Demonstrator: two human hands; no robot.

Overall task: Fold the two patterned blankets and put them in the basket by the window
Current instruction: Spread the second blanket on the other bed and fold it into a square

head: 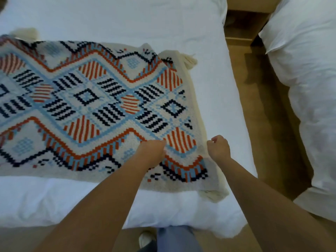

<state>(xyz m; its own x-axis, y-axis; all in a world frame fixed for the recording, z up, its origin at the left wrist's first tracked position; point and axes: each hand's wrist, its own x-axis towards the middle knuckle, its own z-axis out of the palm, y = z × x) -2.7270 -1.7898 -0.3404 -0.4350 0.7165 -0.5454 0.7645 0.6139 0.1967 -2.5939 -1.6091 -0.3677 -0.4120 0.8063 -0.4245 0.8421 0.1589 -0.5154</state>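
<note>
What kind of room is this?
Probably a bedroom, maybe a hotel's: a near bed and a second bed in white bedding, a wooden nightstand between them, a patterned blanket spread out.

Head camera — steeply down, close over bed (127, 19).

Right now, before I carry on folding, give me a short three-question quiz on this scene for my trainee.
1. True or false: the patterned blanket lies on the floor.
2. The left hand and right hand are both at the blanket's: A) left end, B) right end, C) far edge.
3. How many patterned blankets are in view?
Key: 1 false, it lies on the white bed; 2 B; 3 one.
</note>
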